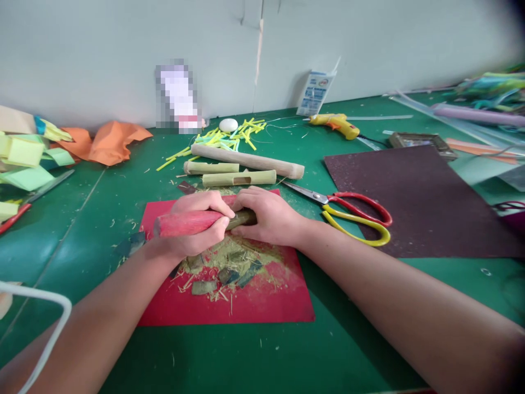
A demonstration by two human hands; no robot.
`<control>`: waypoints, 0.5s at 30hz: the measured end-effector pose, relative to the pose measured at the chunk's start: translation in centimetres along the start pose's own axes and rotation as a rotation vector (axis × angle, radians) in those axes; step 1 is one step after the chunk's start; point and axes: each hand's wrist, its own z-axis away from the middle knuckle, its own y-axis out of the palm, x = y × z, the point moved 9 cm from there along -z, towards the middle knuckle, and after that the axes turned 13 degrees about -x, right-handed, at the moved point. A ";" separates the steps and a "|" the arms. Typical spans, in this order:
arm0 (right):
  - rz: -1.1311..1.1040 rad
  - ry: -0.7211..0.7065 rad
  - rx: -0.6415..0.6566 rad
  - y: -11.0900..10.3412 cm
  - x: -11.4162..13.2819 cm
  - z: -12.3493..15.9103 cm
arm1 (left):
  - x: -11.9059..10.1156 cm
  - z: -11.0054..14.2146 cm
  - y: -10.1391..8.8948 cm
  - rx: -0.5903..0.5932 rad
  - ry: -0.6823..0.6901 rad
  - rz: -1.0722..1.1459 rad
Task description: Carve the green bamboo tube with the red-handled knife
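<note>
My left hand [203, 203] is wrapped round a tool with a thick red handle [184, 224]; its working end is hidden, so I cannot tell its kind. Close against it, my right hand [273, 216] grips a short dark green bamboo piece [243, 220]. The fingertips of both hands meet where tool and bamboo come together. Beneath them lies a red sheet [270, 312] scattered with pale shavings and dark green bamboo chips [204, 287]. Just beyond the hands, a cut bamboo tube [258, 178] with a notch lies beside a shorter tube [213, 168] and a longer wooden-looking rod [246, 158].
Scissors [315, 195] with red and yellow handles lie to the right, partly over a dark brown sheet [422, 202]. Behind are a yellow glue gun [336, 126], a drink carton [316, 92] and yellow-green strips [250, 131]. Orange paper [112, 143] lies left; a white cable [49, 295] crosses the near left.
</note>
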 end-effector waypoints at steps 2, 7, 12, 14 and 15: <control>0.001 0.002 0.009 0.0 0.0 0.0 | 0.0 0.2 -0.2 -0.011 0.012 -0.004; 0.004 0.015 0.024 0.0 0.0 0.1 | -0.4 0.6 -0.8 -0.056 0.081 -0.055; 0.006 0.016 0.020 0.0 0.0 0.2 | -0.9 0.6 -1.4 -0.061 0.133 -0.098; 0.011 0.024 0.019 -0.1 -0.1 0.2 | -0.9 0.5 -1.8 -0.076 0.140 -0.115; 0.014 0.029 0.017 -0.1 -0.1 0.2 | -0.9 0.5 -1.9 -0.078 0.147 -0.128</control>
